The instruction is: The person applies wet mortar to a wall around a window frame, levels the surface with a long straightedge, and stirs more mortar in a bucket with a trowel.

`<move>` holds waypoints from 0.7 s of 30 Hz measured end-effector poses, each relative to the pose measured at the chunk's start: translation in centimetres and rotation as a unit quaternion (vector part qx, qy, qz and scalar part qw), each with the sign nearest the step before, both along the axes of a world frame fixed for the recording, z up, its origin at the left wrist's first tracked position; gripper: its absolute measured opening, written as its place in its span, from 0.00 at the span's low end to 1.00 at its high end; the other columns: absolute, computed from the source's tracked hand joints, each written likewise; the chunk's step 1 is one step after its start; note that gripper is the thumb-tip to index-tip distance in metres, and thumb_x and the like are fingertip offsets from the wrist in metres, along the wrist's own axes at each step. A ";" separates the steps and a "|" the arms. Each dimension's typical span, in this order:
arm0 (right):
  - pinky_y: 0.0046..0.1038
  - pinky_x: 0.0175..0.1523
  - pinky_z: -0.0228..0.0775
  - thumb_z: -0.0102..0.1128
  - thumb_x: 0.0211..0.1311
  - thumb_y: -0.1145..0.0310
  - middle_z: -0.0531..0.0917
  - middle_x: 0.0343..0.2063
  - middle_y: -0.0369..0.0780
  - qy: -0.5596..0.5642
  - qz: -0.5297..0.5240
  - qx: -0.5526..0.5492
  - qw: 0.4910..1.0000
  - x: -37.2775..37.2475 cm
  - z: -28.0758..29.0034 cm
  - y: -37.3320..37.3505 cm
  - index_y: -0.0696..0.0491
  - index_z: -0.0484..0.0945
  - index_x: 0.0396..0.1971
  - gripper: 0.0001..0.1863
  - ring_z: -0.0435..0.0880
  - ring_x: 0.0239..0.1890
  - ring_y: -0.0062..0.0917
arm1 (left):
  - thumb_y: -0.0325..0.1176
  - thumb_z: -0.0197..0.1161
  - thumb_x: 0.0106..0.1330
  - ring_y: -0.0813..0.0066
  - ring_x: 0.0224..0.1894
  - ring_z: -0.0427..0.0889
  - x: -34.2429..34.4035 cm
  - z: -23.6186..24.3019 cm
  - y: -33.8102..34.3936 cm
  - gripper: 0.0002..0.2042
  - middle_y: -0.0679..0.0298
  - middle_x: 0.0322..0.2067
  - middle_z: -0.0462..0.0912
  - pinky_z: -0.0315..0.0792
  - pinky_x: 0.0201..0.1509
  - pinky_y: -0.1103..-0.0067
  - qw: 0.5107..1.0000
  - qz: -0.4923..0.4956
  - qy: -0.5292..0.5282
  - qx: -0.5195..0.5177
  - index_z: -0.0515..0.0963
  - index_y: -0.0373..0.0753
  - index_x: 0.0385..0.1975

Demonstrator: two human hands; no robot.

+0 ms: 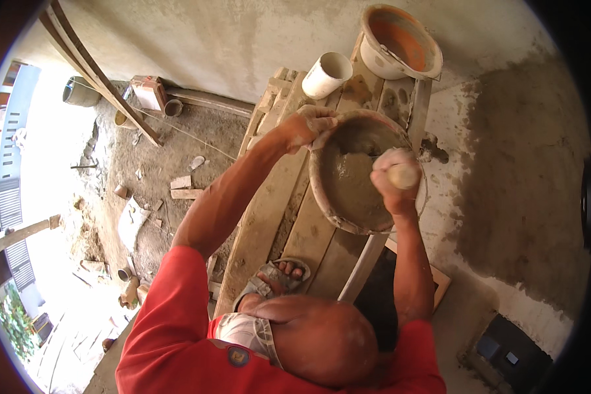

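Note:
A wide round bucket (316, 187) of wet grey mortar (354, 180) stands on the planks in front of me. My left hand (310, 126) is closed on its far left rim, the thumb and fingers pinching the edge. Over the right side of the bucket, my right hand (395, 178) wraps round a pale wooden handle with a rounded end, apparently that of a trowel (402, 176). The tool's working end is hidden beneath the hand, and the hand is slightly blurred.
Beyond the bucket, a white plastic cylinder (327, 75) and a white pail (382, 64) with an orange inside stand on the plank platform (269, 213). A partly plastered wall (519, 177) rises at right. Rubble (180, 182) and leaning wood (102, 79) lie left, below the platform. My sandalled foot (279, 277) rests on the planks.

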State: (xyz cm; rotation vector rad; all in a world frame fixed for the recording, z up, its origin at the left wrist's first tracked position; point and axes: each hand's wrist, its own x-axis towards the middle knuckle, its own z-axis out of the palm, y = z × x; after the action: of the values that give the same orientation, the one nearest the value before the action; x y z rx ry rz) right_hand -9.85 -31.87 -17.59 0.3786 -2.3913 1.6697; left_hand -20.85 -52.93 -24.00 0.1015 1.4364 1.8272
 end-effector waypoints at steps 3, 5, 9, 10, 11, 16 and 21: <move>0.21 0.31 0.65 0.50 0.43 0.88 0.73 0.21 0.38 0.072 -0.060 -0.254 0.963 1.0 5.3 -2.7 0.54 0.66 0.25 0.12 0.69 0.23 0.21 | 0.35 0.57 0.67 0.89 0.22 0.69 0.5 -1.9 -0.3 0.13 0.74 0.24 0.74 0.62 0.22 0.89 0.997 0.052 0.039 -0.034 0.74 0.37 0.48; 0.21 0.32 0.65 0.51 0.43 0.87 0.73 0.21 0.37 0.057 -0.088 -0.234 0.967 3.0 1.0 -2.5 0.53 0.67 0.25 0.11 0.70 0.23 0.21 | 0.35 0.56 0.67 0.89 0.22 0.68 0.9 -1.6 0.5 0.13 0.74 0.24 0.74 0.62 0.22 0.88 0.997 0.056 0.052 -0.023 0.74 0.37 0.48; 0.22 0.29 0.65 0.52 0.43 0.85 0.72 0.22 0.39 0.045 -0.099 -0.234 0.966 3.3 3.0 -2.6 0.55 0.66 0.26 0.11 0.69 0.22 0.22 | 0.35 0.55 0.68 0.84 0.27 0.73 3.0 -1.5 0.1 0.16 0.68 0.29 0.76 0.69 0.28 0.85 0.975 0.134 0.157 -0.077 0.70 0.33 0.52; 0.22 0.29 0.65 0.52 0.43 0.86 0.72 0.22 0.39 0.082 -0.088 -0.308 0.944 4.0 4.8 -3.1 0.55 0.66 0.26 0.11 0.69 0.23 0.22 | 0.35 0.55 0.68 0.84 0.27 0.73 4.6 -1.7 -0.3 0.16 0.68 0.29 0.76 0.69 0.28 0.85 0.977 0.131 0.151 -0.078 0.70 0.33 0.52; 0.23 0.29 0.65 0.51 0.44 0.85 0.72 0.22 0.38 0.091 -0.049 -0.362 0.926 4.9 5.3 -3.6 0.55 0.66 0.27 0.11 0.70 0.23 0.22 | 0.36 0.55 0.68 0.81 0.31 0.75 6.2 -1.9 -0.3 0.20 0.65 0.34 0.75 0.71 0.33 0.84 0.954 0.190 0.213 -0.090 0.66 0.32 0.55; 0.23 0.30 0.66 0.52 0.45 0.86 0.73 0.24 0.38 0.003 -0.062 -0.179 0.982 5.5 -0.2 -3.2 0.54 0.65 0.27 0.12 0.71 0.25 0.21 | 0.37 0.57 0.65 0.60 0.46 0.77 11.2 -2.9 0.4 0.32 0.46 0.48 0.73 0.72 0.49 0.70 0.940 0.287 0.165 -0.083 0.54 0.26 0.63; 0.22 0.31 0.66 0.52 0.45 0.86 0.73 0.24 0.37 0.054 -0.100 -0.294 0.949 6.1 1.7 -3.9 0.54 0.66 0.27 0.12 0.72 0.26 0.21 | 0.33 0.56 0.62 0.46 0.66 0.53 14.6 -2.0 1.6 0.39 0.40 0.63 0.55 0.47 0.69 0.63 0.905 0.225 0.325 -0.159 0.41 0.25 0.66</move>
State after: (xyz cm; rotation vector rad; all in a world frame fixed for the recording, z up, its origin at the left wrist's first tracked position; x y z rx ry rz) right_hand -3.77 -35.78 -15.90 0.1152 -1.6746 2.0799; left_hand -6.22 -51.37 -25.95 0.2488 2.3762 1.9829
